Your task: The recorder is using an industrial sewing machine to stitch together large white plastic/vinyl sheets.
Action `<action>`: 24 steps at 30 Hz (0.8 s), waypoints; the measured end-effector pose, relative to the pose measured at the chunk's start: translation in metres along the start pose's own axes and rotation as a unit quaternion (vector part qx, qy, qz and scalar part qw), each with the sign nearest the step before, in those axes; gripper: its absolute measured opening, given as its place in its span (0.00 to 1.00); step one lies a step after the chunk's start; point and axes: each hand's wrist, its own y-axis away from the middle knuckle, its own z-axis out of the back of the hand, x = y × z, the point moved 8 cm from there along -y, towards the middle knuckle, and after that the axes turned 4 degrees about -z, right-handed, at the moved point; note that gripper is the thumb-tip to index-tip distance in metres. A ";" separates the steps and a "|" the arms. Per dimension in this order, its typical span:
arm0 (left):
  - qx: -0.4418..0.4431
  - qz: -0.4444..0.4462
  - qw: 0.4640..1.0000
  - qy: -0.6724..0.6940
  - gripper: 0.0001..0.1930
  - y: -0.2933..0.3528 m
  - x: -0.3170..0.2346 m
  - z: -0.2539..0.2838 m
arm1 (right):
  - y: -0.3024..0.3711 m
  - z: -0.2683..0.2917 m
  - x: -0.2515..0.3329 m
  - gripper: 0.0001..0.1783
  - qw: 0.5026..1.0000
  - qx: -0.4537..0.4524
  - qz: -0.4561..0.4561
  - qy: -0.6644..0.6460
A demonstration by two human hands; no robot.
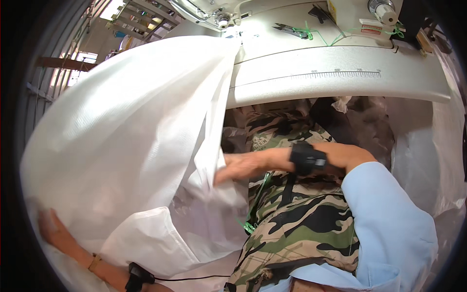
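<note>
A large white woven fabric piece (126, 141) drapes from the sewing table down over my lap and fills the left half of the view. My right hand (238, 166) reaches across my body and pinches a fold of this fabric near its inner edge. A black band sits on that wrist (306, 158). My left hand (51, 228) lies at the fabric's lower left edge, partly hidden under it, gripping the cloth. The left wrist carries a thin bracelet and a black strap with a cable (138, 276).
A white sewing table (340, 75) with a printed ruler scale curves across the top. A sewing machine (219, 14) stands at its back, with black snips (292, 30) and green thread (335, 36) beside it. More white fabric (438, 160) hangs at the right. Camouflage trousers (301, 228) cover my lap.
</note>
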 end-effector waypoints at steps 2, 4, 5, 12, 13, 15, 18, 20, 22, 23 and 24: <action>0.083 0.027 0.996 0.010 0.20 0.034 -0.017 -0.072 | 0.031 -0.010 0.002 0.23 0.985 0.038 -0.054 -0.159; 0.214 0.075 0.972 0.060 0.22 0.095 -0.060 -0.154 | 0.045 -0.005 -0.008 0.21 0.989 0.038 -0.058 -0.134; 0.283 0.062 0.953 0.087 0.23 0.165 -0.057 -0.195 | 0.041 -0.004 -0.034 0.21 0.988 0.045 -0.131 -0.072; 0.566 0.102 0.663 0.480 0.16 0.193 -0.335 -0.195 | 0.075 0.097 -0.040 0.19 0.908 -0.399 0.096 0.083; 0.540 0.072 0.665 0.510 0.17 0.170 -0.354 -0.171 | 0.075 0.092 -0.033 0.19 0.911 -0.394 0.092 0.083; 0.437 0.044 0.687 0.579 0.17 0.085 -0.402 -0.100 | 0.090 0.089 -0.002 0.19 0.880 -0.447 0.114 0.112; 0.280 0.049 0.679 0.676 0.12 -0.018 -0.450 0.012 | 0.099 0.091 0.009 0.21 0.824 -0.521 0.161 0.153; 0.137 0.044 0.645 0.751 0.11 -0.053 -0.480 0.045 | 0.106 0.093 0.007 0.21 0.826 -0.523 0.150 0.149; 0.144 0.027 0.630 0.762 0.14 -0.075 -0.503 0.058 | 0.106 0.088 0.003 0.21 0.833 -0.517 0.137 0.143; 0.143 0.030 0.629 0.763 0.14 -0.084 -0.514 0.056 | 0.107 0.088 0.003 0.20 0.831 -0.521 0.141 0.135; 0.064 0.000 0.679 0.731 0.15 -0.094 -0.518 0.064 | 0.109 0.088 0.003 0.20 0.829 -0.525 0.146 0.126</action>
